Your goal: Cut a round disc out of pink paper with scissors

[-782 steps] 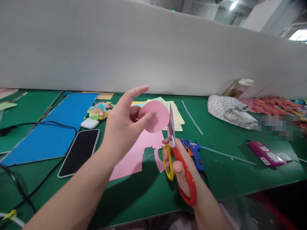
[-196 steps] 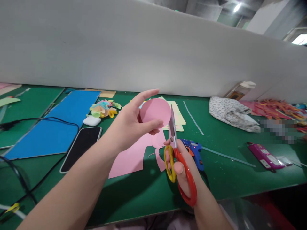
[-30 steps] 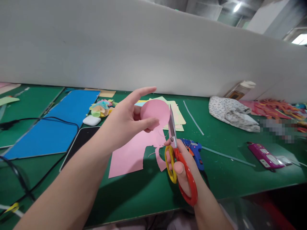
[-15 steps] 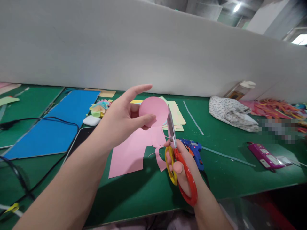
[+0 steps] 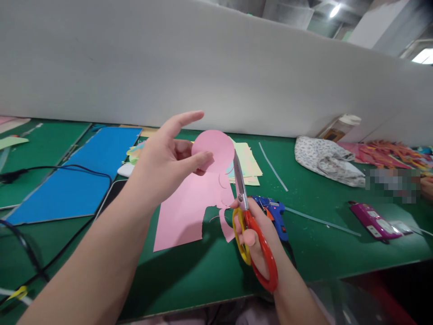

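A round pink paper disc is pinched between the thumb and fingers of my left hand, whose index finger points out free. My right hand holds scissors with one red and one yellow handle. The blades look nearly closed and point up, their tips at the disc's right edge. Below the disc, a cut pink sheet lies on the green table, with thin curled offcuts by it. Pale yellow and green sheets lie behind.
A blue glue gun lies just right of my right hand. Farther right are a patterned cloth, a bottle and a purple device. Left are a blue board and black cables. Part of another person's hand shows at the right edge.
My left hand and the disc have moved slightly left and up. The scissors have barely moved. Another thin curl of pink paper shows below the disc, and a person's hand has appeared at the right edge.
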`<state>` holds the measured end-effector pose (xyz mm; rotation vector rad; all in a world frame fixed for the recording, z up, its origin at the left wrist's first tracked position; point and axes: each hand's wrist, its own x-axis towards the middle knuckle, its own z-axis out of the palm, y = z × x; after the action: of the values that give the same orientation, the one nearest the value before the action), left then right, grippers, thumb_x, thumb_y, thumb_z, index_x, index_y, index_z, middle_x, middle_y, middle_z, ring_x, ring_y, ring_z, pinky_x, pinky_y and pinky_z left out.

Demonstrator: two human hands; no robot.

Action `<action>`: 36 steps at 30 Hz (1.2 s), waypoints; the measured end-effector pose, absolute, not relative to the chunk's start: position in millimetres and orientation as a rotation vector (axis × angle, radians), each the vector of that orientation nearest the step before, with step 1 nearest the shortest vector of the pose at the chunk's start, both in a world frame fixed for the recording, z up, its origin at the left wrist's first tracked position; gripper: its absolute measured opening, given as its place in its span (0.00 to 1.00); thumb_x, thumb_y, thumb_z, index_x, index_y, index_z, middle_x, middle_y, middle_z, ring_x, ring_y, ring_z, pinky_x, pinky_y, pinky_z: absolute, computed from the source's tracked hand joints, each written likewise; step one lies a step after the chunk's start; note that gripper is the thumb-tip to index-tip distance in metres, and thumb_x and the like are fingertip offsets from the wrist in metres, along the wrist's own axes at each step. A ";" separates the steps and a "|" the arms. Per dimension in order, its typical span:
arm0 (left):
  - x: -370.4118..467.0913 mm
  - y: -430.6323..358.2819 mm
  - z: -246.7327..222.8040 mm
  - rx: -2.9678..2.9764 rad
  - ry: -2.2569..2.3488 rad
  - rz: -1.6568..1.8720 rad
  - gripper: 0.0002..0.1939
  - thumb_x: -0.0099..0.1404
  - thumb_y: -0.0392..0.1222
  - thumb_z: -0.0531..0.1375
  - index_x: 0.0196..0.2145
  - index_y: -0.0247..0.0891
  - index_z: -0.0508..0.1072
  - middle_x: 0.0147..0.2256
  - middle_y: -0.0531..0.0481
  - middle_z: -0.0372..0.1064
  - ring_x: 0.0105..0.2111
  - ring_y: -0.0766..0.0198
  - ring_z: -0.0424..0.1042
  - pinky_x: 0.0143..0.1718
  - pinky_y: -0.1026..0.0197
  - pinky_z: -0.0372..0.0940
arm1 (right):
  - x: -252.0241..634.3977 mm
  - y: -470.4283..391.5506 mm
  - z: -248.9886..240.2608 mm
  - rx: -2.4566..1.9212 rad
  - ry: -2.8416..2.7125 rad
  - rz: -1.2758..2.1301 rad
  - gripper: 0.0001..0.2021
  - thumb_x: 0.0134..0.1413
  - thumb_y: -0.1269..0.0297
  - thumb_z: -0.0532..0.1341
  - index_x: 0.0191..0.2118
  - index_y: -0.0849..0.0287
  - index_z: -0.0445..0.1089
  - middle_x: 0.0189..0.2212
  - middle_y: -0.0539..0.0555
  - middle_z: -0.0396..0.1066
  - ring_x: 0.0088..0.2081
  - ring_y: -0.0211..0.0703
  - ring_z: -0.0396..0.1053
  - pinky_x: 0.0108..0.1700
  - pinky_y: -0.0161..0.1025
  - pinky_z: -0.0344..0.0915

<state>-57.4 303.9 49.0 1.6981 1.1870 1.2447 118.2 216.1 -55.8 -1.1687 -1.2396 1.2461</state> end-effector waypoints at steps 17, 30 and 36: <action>-62.1 310.1 38.7 1.832 1.107 1.133 0.36 0.57 0.41 0.68 0.63 0.47 0.66 0.22 0.58 0.72 0.21 0.65 0.74 0.24 0.65 0.69 | 116.9 216.0 -52.7 -1.157 -1.201 1.211 0.46 0.29 0.20 0.60 0.47 0.53 0.66 0.26 0.45 0.62 0.25 0.37 0.56 0.28 0.36 0.55; -54.8 298.5 52.8 1.673 1.207 1.231 0.34 0.60 0.33 0.67 0.63 0.39 0.67 0.20 0.60 0.72 0.21 0.70 0.72 0.27 0.69 0.70 | 121.3 221.4 -68.2 -1.137 -1.258 1.236 0.43 0.31 0.22 0.63 0.46 0.53 0.67 0.23 0.44 0.60 0.23 0.36 0.55 0.25 0.35 0.52; -57.8 305.5 47.7 1.651 1.160 1.321 0.34 0.58 0.31 0.67 0.62 0.39 0.68 0.20 0.59 0.72 0.20 0.68 0.73 0.27 0.66 0.71 | 123.0 219.8 -65.6 -1.163 -1.275 1.242 0.44 0.29 0.22 0.61 0.45 0.53 0.67 0.23 0.43 0.59 0.22 0.35 0.53 0.25 0.35 0.53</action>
<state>-57.8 305.5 47.7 1.6515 1.1596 1.3212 123.0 219.8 -65.6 -1.1634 -1.2748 1.2423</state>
